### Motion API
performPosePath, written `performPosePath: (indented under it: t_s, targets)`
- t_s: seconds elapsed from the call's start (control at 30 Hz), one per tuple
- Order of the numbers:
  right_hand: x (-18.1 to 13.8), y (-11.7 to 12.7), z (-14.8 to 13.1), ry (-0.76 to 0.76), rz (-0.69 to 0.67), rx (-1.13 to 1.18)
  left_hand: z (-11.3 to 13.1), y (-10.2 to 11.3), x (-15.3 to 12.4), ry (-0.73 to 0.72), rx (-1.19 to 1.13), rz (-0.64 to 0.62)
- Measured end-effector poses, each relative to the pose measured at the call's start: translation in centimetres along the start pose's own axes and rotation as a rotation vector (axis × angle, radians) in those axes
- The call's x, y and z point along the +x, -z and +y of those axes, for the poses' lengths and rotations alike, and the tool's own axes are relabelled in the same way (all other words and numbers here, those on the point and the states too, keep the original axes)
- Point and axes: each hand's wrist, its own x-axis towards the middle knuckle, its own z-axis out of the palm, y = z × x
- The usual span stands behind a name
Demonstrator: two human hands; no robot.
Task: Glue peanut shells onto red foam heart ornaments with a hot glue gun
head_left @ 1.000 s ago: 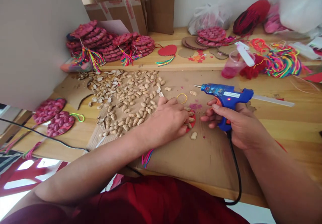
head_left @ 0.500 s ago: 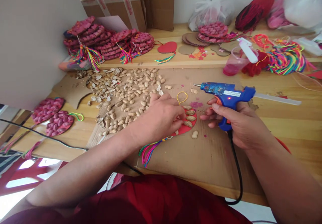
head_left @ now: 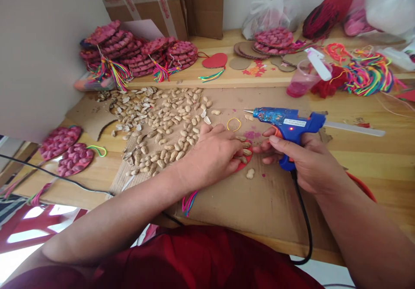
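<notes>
My right hand [head_left: 301,157] is wrapped round a blue hot glue gun [head_left: 288,122], its nozzle pointing left and a clear glue stick coming out of its back. My left hand [head_left: 223,150] is closed, its fingers bent down over a red disc [head_left: 245,161] on the cardboard. Several peanuts in shells [head_left: 247,152] lie in a row along the disc's right side, by my left fingertips. What those fingertips hold, if anything, is hidden. A yellow cord loop [head_left: 234,124] sticks out above the disc, and a coloured tassel [head_left: 189,203] below it.
Loose peanuts and shells [head_left: 168,120] spread to the left. One peanut [head_left: 250,173] lies right of the disc. Pink peanut-covered discs [head_left: 110,51] are stacked on the back ledge. A cup of pink liquid [head_left: 300,83] stands behind the glue gun, whose black cord [head_left: 304,219] hangs off the front edge.
My left hand has shifted slightly right and down onto the disc, covering more of it and of the tassel. The glue gun has moved slightly left in my right hand.
</notes>
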Motion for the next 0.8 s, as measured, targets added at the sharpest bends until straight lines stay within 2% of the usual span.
performPosePath:
  t_s: [0.17,0.43,0.6,0.8]
  targets:
    - [0.0,-0.1,0.3,0.023,-0.034,-0.006,-0.5,0.0,0.1,0.011,-0.060,0.012]
    - [-0.3,-0.1,0.1,0.047,-0.065,0.000,-1.7,1.4,-0.5,0.030,-0.232,0.044]
    - [-0.5,-0.2,0.3,0.039,-0.084,-0.023,-1.3,0.5,-1.8,-0.089,-0.401,0.069]
    - [-0.4,-0.4,0.5,0.062,-0.101,-0.042,-0.4,-0.3,-1.7,-0.092,-0.333,0.026]
